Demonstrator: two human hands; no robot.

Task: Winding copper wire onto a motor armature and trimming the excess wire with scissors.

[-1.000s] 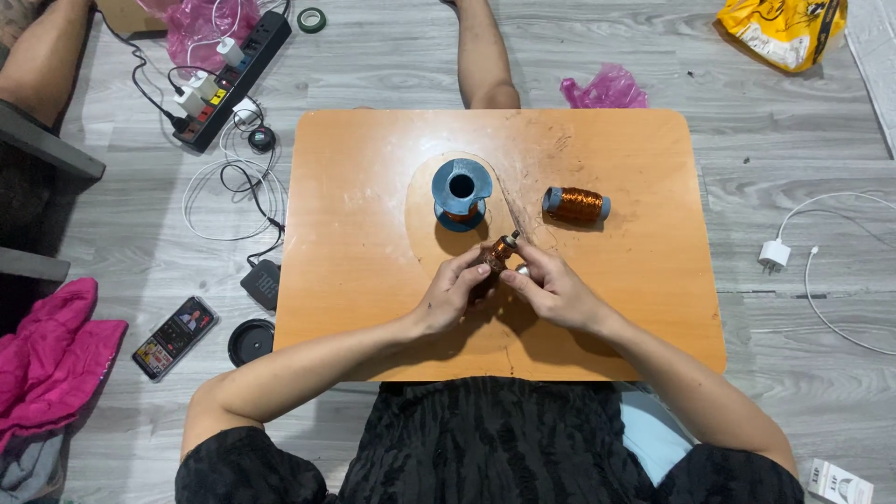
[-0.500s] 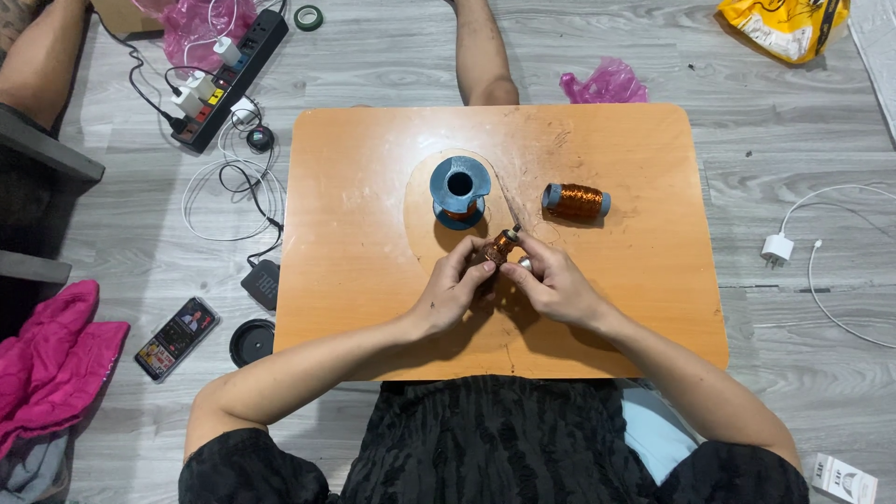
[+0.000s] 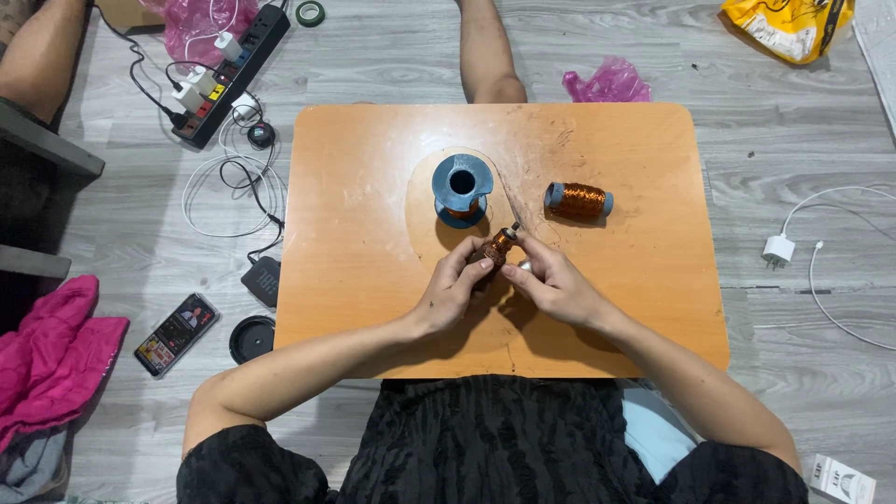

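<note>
Head view — both hands meet at the middle of the low orange table. Left hand pinches a small copper-wound coil; right hand closes on its near end. A thin wire runs from the coil toward the blue spool just beyond. Step in hand looks like winding — next likely calls for steady tension. A second copper spool lies to the right. Yellow bag far right; small white box near right.

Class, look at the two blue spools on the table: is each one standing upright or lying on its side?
Left spool upright: round flange faces up. Right spool lying: copper winding shows between flanges.
</note>
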